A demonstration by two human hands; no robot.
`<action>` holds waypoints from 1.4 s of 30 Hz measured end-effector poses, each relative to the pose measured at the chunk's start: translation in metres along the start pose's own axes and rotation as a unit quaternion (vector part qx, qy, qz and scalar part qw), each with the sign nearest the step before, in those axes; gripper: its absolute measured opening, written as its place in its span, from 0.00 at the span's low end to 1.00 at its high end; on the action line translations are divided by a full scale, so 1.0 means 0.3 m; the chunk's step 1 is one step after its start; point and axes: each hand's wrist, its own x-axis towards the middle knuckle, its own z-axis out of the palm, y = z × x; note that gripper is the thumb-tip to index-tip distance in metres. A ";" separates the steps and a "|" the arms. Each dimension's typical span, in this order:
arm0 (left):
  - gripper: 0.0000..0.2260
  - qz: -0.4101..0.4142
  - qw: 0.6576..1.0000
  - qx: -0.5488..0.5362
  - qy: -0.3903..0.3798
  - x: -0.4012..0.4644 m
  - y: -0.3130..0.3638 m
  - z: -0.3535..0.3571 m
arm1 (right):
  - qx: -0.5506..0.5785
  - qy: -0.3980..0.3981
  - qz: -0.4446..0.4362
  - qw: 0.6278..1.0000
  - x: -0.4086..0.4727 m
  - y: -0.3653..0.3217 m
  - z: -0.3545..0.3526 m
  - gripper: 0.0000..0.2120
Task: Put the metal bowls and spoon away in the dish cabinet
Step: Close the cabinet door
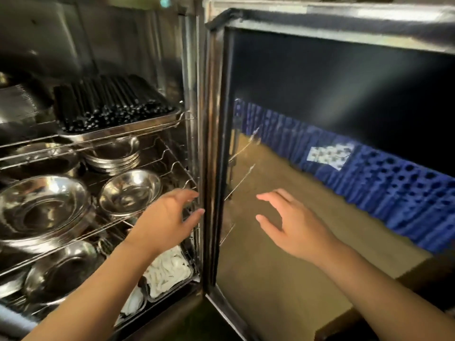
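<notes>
The dish cabinet stands open, its glass door point(320, 168) swung out to the right. On the middle wire shelf point(179, 166) a stack of large metal bowls point(41, 210) sits at the left and a smaller metal bowl point(130, 190) beside it. More bowls point(113, 153) are stacked behind. My left hand point(167, 220) is empty with fingers apart, just right of the smaller bowl, near the cabinet's front post. My right hand point(293, 227) is empty and spread in front of the door glass. No spoon shows clearly.
A metal tray of black chopsticks point(110, 104) fills the top shelf. On the bottom shelf lie a bowl point(61, 269) and trays of white items point(167, 269). The door frame point(211, 168) stands between my hands. The glass reflects blue crates point(394, 188).
</notes>
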 end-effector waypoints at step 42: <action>0.25 0.112 0.908 0.065 0.399 -0.241 1.602 -0.162 | 0.151 0.076 -0.027 0.985 -0.665 0.478 -0.516 0.42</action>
